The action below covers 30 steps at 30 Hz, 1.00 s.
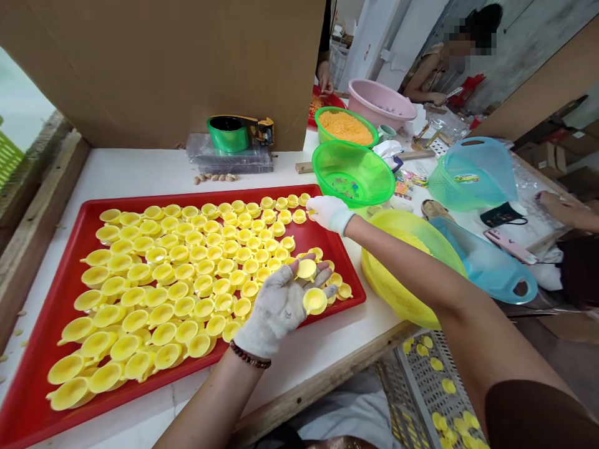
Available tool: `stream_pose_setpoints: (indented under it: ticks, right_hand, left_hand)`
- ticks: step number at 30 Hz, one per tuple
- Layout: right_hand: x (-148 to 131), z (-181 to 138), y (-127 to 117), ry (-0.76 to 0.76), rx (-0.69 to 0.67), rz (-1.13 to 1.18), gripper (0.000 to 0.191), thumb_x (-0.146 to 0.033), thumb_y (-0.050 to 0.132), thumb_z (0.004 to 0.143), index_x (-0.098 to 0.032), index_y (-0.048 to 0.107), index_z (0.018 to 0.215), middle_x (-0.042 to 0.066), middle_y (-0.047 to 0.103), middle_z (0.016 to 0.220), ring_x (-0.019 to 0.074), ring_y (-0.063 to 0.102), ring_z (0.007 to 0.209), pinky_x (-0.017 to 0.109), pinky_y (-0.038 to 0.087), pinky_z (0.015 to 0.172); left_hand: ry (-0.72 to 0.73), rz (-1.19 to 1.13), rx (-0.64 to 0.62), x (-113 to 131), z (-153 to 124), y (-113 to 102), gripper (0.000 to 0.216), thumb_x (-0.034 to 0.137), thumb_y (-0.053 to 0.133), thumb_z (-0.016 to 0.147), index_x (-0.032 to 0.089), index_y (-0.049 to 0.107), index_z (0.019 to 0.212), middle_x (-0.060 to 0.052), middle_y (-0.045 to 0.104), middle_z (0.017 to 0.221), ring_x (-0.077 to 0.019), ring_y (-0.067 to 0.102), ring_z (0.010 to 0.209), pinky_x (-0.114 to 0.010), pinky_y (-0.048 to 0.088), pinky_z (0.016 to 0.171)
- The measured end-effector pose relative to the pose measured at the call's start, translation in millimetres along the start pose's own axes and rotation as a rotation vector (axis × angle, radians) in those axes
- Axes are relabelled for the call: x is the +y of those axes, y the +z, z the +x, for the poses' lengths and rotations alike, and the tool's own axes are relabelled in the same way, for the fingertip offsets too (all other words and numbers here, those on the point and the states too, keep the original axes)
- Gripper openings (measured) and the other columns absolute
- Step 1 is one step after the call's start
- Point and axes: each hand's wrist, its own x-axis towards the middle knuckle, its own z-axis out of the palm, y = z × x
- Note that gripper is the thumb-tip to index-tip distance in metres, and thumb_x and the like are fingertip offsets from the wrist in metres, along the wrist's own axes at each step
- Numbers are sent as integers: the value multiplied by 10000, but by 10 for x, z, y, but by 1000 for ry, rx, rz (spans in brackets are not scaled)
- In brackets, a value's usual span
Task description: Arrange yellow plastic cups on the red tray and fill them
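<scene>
A red tray (51,299) lies on the white table, covered with several small yellow plastic cups (187,268) set out in rows. My left hand (281,302), in a white knit glove, is held palm up over the tray's right end, cradling two yellow cups (311,287). My right hand (330,212), also gloved, reaches to the tray's far right corner, its fingers pinched on a yellow cup (309,213) at the end of the top row.
A yellow basin (397,274) sits right of the tray, with green bowls (353,171), a pink bowl (381,103), blue baskets (482,168) and a phone (510,245) beyond. A tape dispenser (234,132) stands before a cardboard wall. Other people work at the far right. A grey crate (421,393) holds loose cups below.
</scene>
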Motion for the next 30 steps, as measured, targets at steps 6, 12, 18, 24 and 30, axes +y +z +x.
stream_pose_setpoints:
  ticks: [6, 12, 18, 24, 30]
  right_hand:
    - [-6, -346, -130, -109, 94, 134, 237, -253, 648, 1060, -162, 732, 1262, 137, 745, 1292, 257, 688, 1154, 369, 541, 1035]
    - [-153, -1075, -4, -740, -89, 439, 201, -170, 740, 945, -190, 765, 1144, 87, 750, 1164, 228, 682, 1080, 358, 544, 984]
    - [-240, -1024, 106, -591, -77, 489, 173, -207, 637, 1016, -183, 737, 1155, 62, 768, 1130, 190, 693, 1006, 301, 534, 932]
    - [-132, -671, 120, -291, 55, 441, 188, -204, 531, 1063, -183, 701, 1142, 75, 773, 1142, 203, 706, 1026, 311, 522, 952]
    - [-105, -90, 249, 215, -57, 602, 125, -145, 477, 1059, -185, 595, 1061, 57, 743, 888, 179, 715, 748, 281, 548, 733]
  left_hand:
    - [46, -21, -133, 47, 15, -98, 434, 297, 539, 1042, 236, 549, 1472, -152, 739, 1359, -337, 720, 1293, -636, 469, 1221]
    - [-50, 29, -216, -79, 2, 4, 467, 371, 417, 1087, 172, 570, 1480, -164, 734, 1363, -347, 713, 1284, -590, 496, 1203]
    - [-101, 38, -261, -108, 37, -132, 505, 431, 432, 1096, 174, 523, 1521, -155, 755, 1300, -332, 724, 1257, -595, 460, 1224]
    - [-170, 9, -239, -20, 8, -186, 575, 436, 478, 1093, 116, 428, 1568, -198, 744, 1264, -330, 756, 1175, -556, 520, 1153]
    - [-122, 28, -134, -18, -36, -83, 613, 482, 315, 1130, 63, 395, 1571, -228, 757, 1152, -325, 792, 1040, -514, 603, 999]
